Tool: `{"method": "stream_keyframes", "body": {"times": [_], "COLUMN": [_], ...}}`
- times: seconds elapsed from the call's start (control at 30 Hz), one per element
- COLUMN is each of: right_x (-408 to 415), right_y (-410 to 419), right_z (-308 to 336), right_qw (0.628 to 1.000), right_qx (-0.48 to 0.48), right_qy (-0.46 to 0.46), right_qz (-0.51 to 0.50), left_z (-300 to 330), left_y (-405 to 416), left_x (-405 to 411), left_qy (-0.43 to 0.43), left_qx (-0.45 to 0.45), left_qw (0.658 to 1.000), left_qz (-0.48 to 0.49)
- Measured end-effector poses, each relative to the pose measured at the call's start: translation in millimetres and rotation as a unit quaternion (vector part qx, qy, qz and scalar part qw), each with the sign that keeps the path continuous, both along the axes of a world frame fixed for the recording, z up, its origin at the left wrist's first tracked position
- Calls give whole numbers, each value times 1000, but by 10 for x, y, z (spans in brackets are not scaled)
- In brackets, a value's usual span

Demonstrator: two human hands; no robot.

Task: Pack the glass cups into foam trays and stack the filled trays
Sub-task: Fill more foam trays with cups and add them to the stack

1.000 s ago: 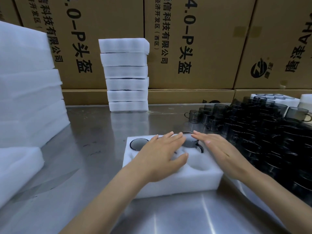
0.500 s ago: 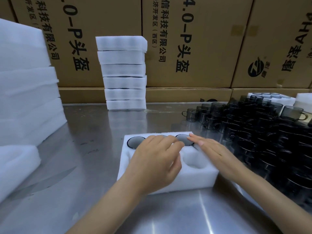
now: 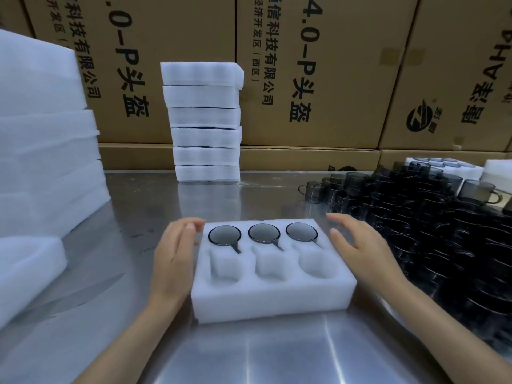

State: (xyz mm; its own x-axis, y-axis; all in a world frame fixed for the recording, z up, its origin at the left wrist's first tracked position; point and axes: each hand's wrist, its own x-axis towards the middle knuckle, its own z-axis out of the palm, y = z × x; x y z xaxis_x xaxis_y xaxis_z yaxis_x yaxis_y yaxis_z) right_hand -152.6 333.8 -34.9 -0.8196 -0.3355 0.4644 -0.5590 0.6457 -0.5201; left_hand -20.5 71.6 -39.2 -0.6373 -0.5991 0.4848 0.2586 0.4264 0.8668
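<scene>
A white foam tray (image 3: 271, 300) with two rows of three pockets lies on the steel table in front of me. Three dark glass cups (image 3: 263, 233) fill its far row; the near row of pockets holds nothing. My left hand (image 3: 173, 256) lies along the tray's left side with relaxed fingers, its fingertips at the far left corner. My right hand (image 3: 363, 250) hovers by the tray's right side, fingers straight, holding nothing. A dense crowd of loose dark glass cups (image 3: 432, 234) stands at the right.
A stack of several foam trays (image 3: 205, 123) stands at the back centre against cardboard boxes (image 3: 318, 67). Tall piles of foam (image 3: 44, 151) occupy the left side. Another tray with cups (image 3: 443, 166) sits behind the loose cups at far right.
Both hands have come off the top of the tray and moved out to its left and right sides, uncovering the three cups in the far row.
</scene>
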Motion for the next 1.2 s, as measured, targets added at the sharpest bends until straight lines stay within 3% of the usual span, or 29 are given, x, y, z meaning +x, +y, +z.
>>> {"method": "stream_keyframes", "body": {"times": [0.07, 0.2, 0.33, 0.5, 0.63, 0.73, 1.0, 1.2], "right_x": [-76, -428, -906, -1289, -1438, -1494, -1423, -827], "right_y": [-51, -172, -256, -232, -200, -186, -229, -528], "right_z": [44, 255, 543, 697, 673, 634, 652, 873], "right_qw": [1000, 997, 979, 898, 875, 868, 885, 967], "right_qx": [2, 32, 143, 384, 435, 452, 412, 128], "right_qy": [21, 48, 56, 26, -42, -5, 145, 215], "right_qz": [-4, -43, -132, -213, -210, -207, -163, -39], "left_z": [-97, -96, -68, -54, -56, -64, -85, -100], "left_y": [-22, -20, -11, -4, 3, -8, -15, -13], "left_x": [-59, -86, -93, -106, -112, -131, -144, -157], "left_qy": [-40, -38, -40, -37, -36, -34, -32, -25], "left_qx": [84, 226, 240, 260, 275, 279, 274, 271], "left_qw": [995, 972, 967, 961, 957, 956, 958, 958], "left_qz": [-33, -58, -73, -81, -87, -87, -84, -90]}}
